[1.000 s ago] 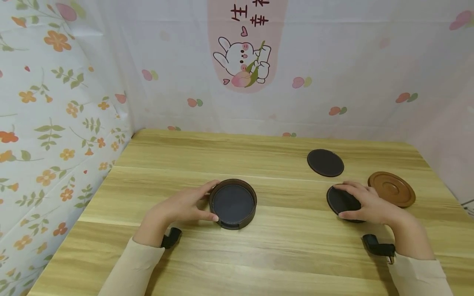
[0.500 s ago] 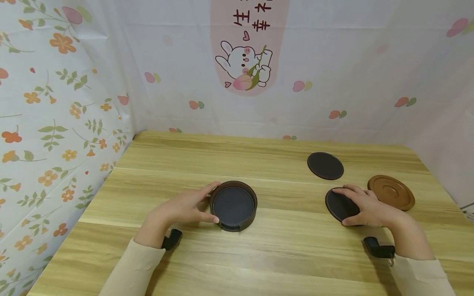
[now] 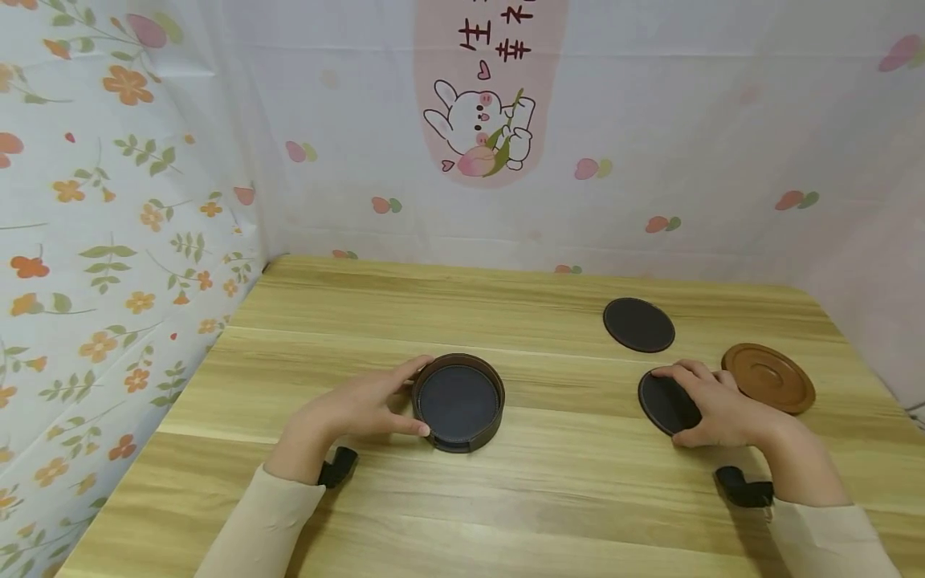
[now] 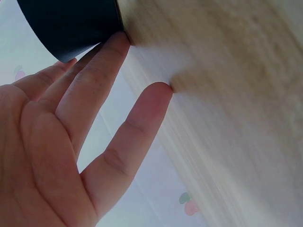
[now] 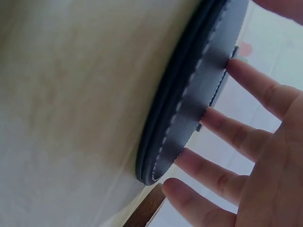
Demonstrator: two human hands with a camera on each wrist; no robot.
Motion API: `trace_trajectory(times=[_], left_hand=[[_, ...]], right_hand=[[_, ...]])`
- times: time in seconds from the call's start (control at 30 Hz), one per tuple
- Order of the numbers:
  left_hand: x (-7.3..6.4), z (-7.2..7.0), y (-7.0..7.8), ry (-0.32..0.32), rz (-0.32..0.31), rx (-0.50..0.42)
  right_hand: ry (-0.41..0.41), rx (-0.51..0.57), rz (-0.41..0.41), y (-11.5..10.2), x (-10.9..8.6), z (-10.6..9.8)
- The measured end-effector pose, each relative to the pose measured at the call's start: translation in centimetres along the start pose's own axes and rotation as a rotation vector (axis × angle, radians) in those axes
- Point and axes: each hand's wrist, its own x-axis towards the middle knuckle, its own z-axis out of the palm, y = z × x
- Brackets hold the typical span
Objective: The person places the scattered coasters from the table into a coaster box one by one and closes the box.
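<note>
On the left, a round dark-brown coaster holder (image 3: 493, 427) stands on the table with a black coaster (image 3: 457, 403) lying inside it. My left hand (image 3: 357, 413) holds the holder's left side, thumb by the front notch and index finger at the back; the left wrist view shows fingertips against its dark wall (image 4: 78, 26). To the right, my right hand (image 3: 726, 408) spans a round black coaster (image 3: 661, 401), fingertips at the far edge and thumb at the near edge. Seen from the right wrist, the white-stitched coaster (image 5: 199, 90) shows layered edges, like a small stack.
Another black coaster (image 3: 639, 324) lies flat farther back. A round brown wooden coaster (image 3: 769, 377) lies just beyond my right hand, partly behind it. The wooden table (image 3: 462, 514) ends at a patterned cloth backdrop (image 3: 347, 120) at the back and left.
The right thumb has shifted slightly rightward along the coaster's near edge. The left hand and the holder keep their places; the head view has tilted a little.
</note>
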Motion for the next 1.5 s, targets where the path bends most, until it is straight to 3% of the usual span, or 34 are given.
trace_trajectory(times=[0.43,0.97,1.5], left_hand=[[-0.1,0.1,0.1,0.011,-0.004,0.007],[0.0,0.2,0.0,0.003,-0.016,-0.006],[-0.1,0.1,-0.2,0.002,-0.001,-0.002]], right_hand=[[0.005,0.039,0.028,0.3,-0.1,-0.2],[0.067,0.075,-0.005,0.3,-0.7,-0.2],[0.135,0.059,-0.058,-2.0,-0.7,-0.7]])
